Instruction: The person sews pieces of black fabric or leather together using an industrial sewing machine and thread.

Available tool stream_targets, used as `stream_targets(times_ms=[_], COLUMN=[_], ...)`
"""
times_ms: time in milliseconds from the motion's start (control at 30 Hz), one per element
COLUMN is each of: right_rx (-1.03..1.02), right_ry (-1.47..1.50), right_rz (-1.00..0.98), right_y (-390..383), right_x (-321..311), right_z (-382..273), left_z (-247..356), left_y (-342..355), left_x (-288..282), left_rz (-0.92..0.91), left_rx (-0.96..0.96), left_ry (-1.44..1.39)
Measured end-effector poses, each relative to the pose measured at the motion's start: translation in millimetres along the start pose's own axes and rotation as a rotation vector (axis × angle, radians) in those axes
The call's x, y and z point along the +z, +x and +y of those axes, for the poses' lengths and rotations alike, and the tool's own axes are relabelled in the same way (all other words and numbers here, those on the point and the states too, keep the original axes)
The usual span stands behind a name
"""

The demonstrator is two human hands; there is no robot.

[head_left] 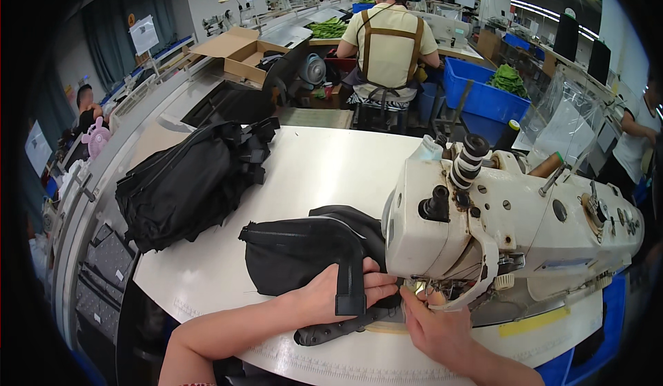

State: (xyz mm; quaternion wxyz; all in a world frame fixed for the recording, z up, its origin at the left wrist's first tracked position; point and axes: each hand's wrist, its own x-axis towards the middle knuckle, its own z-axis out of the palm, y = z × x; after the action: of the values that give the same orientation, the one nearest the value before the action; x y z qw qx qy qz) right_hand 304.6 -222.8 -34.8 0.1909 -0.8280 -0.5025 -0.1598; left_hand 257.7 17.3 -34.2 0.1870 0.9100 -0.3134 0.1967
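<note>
Left hand: the person's left hand [345,293] lies over the black fabric piece, fingers stretched toward the needle area; thumb hidden, so whether it grips or only presses cannot be told.
Right hand: the right hand [438,327] comes in from the other side, fingertips near the left fingertips, just below the machine head; whether they are pinched together on cloth cannot be told.
Fabric piece: the black fabric piece [286,258] rests on the counter [331,161], left of the machine head, a zipper along its upper edge.
Strap: a black zippered strap [351,272] crosses over the back of the left hand, ending in a rectangular tab.
Dark strip: a strip with round bumps [328,332] shows below the left hand.
Sewing machine: a worn white sewing machine [449,230] fills the counter's right side; a light glows near the fingertips.
Yellow strip: a yellow strip [534,322] lies on the counter, right of the right hand.
Bundle: a heap of black fabric [190,189] sits at far left, apart from the piece.
Beyond: an open cardboard box [243,67], a blue crate [473,85] and a seated co-worker [390,47], back turned.
</note>
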Motion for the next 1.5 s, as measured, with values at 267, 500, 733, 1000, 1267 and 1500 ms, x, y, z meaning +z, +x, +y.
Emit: stream_targets(times_ms=[267,500,733,1000,1267,1500], right_rx=[-0.020,0.027,-0.089,-0.095,-0.115,-0.100], right_ry=[-0.015,-0.055,0.004,-0.071,-0.231,-0.152], right_rz=[0.057,-0.002,0.091,0.082,-0.027,0.017], right_y=[2.0,1.6,2.2,3.2,3.0,1.0], right_x=[1.6,-1.4,2.1,2.9,0.8,3.6], right_z=[1.0,-1.9,1.4,1.3,-1.9,-1.1], left_z=[-2.8,-0.8,1.7,2.0,2.5,4.0], left_y=[0.4,2.4,11.3,18.9,23.3,23.2], left_x=[0.4,-1.1,-6.9,-8.7,-6.6,-6.9], left_rz=[-0.001,-0.038,-0.030,-0.029,-0.016,-0.004], left_rx=[0.007,0.033,-0.004,-0.035,-0.061,-0.087], left_ry=[0.001,0.043,0.061,0.073,0.083,0.067])
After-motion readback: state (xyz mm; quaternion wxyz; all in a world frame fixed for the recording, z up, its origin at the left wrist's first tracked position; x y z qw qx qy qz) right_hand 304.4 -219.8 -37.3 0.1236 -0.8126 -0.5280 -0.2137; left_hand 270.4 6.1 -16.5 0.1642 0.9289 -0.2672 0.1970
